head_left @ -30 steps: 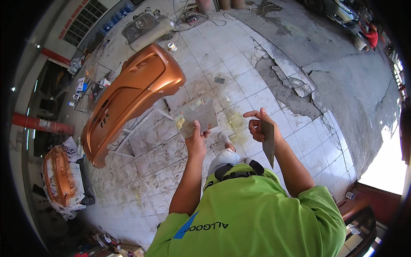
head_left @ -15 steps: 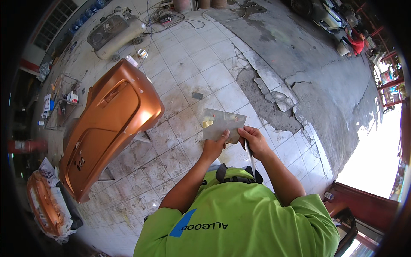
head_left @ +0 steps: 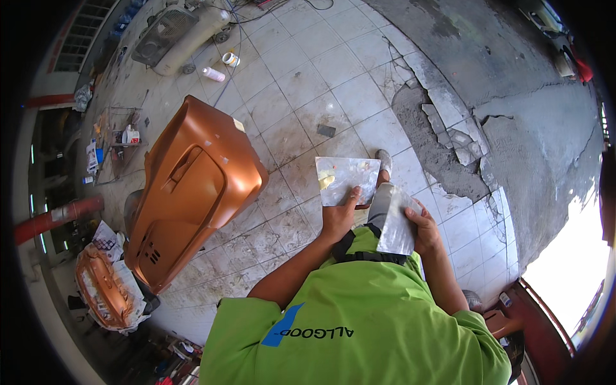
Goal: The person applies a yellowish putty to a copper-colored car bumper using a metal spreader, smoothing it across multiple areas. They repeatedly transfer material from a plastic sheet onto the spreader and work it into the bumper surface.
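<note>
In my left hand [head_left: 339, 221] is a thin rectangular metal putty plate [head_left: 353, 181], gripped at its near edge with the thumb on its face. A yellowish smear of putty [head_left: 326, 180] lies near the plate's left edge. My right hand [head_left: 423, 231] pinches a second flat metal sheet, like a putty scraper [head_left: 396, 226], by its right edge. This scraper tilts with its broad face up, close to my waist, to the right of and nearer than the plate. Fingers under both sheets are mostly hidden.
An orange car bumper [head_left: 192, 186] stands on my left, with another orange part [head_left: 102, 289] behind it. A bottle [head_left: 213, 74], a tub [head_left: 230, 59] and a compressor [head_left: 192, 38] are farther off. Broken floor [head_left: 443, 141] lies to the right.
My right hand has drawn nearer and right, bringing the scraper away from the plate. Its broad face now shows instead of its edge. The view has shifted, and a shoe has come into sight.
</note>
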The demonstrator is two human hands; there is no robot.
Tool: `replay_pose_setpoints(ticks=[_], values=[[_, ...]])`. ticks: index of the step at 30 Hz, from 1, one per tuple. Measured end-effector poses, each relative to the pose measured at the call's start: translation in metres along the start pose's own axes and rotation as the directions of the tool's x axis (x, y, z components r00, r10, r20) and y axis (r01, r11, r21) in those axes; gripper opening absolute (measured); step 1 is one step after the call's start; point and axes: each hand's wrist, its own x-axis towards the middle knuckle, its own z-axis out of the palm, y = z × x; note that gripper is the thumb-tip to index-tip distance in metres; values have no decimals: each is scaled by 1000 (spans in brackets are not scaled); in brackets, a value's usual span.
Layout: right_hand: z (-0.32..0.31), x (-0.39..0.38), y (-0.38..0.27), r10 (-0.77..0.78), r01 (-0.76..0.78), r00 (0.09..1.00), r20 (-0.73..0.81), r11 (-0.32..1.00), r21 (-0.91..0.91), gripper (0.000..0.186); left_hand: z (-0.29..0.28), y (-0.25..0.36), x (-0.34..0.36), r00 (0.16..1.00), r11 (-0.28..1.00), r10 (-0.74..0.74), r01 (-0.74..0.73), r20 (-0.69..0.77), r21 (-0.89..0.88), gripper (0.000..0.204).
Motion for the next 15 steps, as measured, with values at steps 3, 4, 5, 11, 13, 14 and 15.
replay_pose_setpoints(ticks=[3,4,5,11,13,14,15], values=[[50,65,-52,-116,97,987,-112,982,-162,33,27,43,36,996,990,-11,23,-86,140,28],[70,81,-66,-166,132,973,-162,970,-204,34,32,52,45,993,991,-6,22,-116,132,28],[80,99,-76,-239,199,960,-150,950,-239,38,40,61,56,990,993,6,10,-140,118,28],[131,122,-131,-170,159,985,-6,932,-326,54,80,94,98,927,983,157,-115,-342,140,25],[133,128,-143,-203,182,979,-35,931,-316,53,88,105,97,939,991,71,-29,-335,129,25],[133,130,-148,-225,199,973,-52,930,-308,52,91,110,96,945,992,30,11,-325,123,25],[134,131,-151,-260,232,965,-35,910,-344,50,95,113,95,940,996,42,-14,-337,86,25]])
